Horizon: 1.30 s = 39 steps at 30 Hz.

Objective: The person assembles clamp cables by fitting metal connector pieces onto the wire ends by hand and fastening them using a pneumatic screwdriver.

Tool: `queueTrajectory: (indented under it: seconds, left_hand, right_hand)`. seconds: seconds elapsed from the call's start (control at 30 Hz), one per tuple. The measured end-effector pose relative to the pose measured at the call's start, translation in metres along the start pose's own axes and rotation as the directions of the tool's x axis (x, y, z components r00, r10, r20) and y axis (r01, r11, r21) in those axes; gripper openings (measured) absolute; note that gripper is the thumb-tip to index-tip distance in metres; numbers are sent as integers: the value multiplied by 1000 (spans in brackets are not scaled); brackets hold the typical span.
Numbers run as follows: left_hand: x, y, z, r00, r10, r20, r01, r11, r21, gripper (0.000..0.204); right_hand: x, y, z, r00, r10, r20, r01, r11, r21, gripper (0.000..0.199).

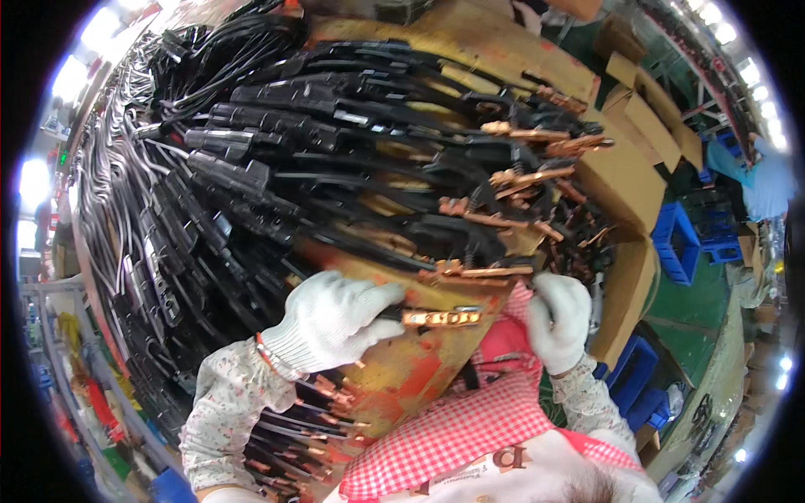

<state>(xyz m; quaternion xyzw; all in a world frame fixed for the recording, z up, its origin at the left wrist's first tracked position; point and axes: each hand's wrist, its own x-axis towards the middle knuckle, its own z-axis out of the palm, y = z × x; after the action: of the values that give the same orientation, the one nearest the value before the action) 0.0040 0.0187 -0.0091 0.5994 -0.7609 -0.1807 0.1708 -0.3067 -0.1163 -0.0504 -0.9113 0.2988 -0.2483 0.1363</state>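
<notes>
Over the table [411, 367], a copper strip [442, 318] is pinched at its left end by the left hand [334, 320]; whether anything is gripped by the curled right hand [560, 321] cannot be told. Positioning seems under way; steadiness is likely needed next.

Left hand [335, 323]: gloved in white; a copper-coloured metal piece [440, 318] is gripped by its dark end.
Right hand [560, 323]: also gloved, fingers curled; whether anything is held cannot be told.
Cables [243, 121]: heaped in black bundles across the stained table [398, 369].
Cardboard box [625, 189]: placed at the table's right edge.
Blue crate [675, 243]: seen beyond the box.
</notes>
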Motion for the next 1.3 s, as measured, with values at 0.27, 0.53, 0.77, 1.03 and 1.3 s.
queueTrajectory:
  seconds: [0.27, 0.53, 0.77, 1.03, 1.3]
  left_hand:
    - [-7, 5, 3, 999, 26, -45, -24, 999, 33, 45]
    - [11, 9, 11, 999, 23, -33, -19, 993, 115, 38]
    - [-5, 6, 23, 990, -15, -142, 39, 985, 169, 31]
    - [11, 15, 26, 981, -54, -185, 87, 980, 177, 27]
    - [8, 18, 26, 983, -154, -100, 171, 963, 208, 26]
  right_hand:
    - [-164, 174, 41, 277, 959, -66, -950, 263, -168, 55]
    - [-108, 124, -1, 212, 945, 248, -739, -11, 673, 33]
    - [9, 23, -35, 625, 701, 345, -139, -335, 932, 37]
    - [105, -79, -20, 979, 189, -75, 143, -384, 912, 37]
    - [95, -105, 3, 973, 225, -42, 54, -46, 997, 33]
